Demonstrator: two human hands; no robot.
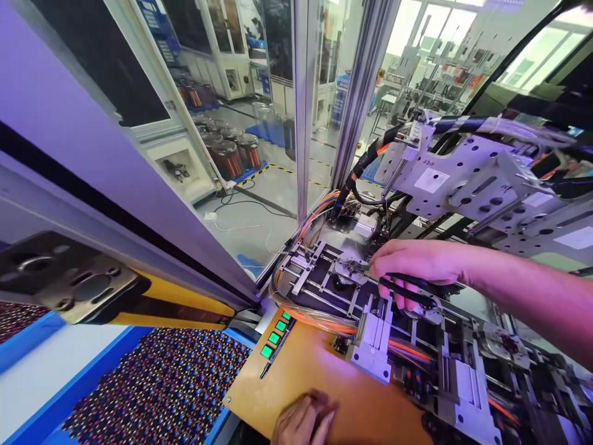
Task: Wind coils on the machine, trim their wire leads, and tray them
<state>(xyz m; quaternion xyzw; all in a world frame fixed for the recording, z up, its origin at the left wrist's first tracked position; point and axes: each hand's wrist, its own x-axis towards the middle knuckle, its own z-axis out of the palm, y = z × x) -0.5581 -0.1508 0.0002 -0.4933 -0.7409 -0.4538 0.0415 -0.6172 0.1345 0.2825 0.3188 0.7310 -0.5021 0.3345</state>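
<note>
green buttons [277,334] in a row, copper coils [227,159] behind glass [273,204], speckled parts [162,383] in a blue tray [69,386]

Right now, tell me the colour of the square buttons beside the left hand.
Green: four buttons in a row on the tan panel; head view.

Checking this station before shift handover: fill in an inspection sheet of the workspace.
Surface: tan panel at the machine's front, carrying green buttons.
Job's things: pliers with black handles, tips down in the mechanism.
Clutter: thin dark rod beside the buttons; blue tray of small mixed-colour pieces on the left.
Grippers: right hand shut on the pliers; left hand rests on the panel's near edge, grip unclear.
Cables: orange cable bundle loops round the mechanism's left side.
Surroundings: glass panels; copper spools on the floor beyond; perforated metal plate above the right arm.
</note>
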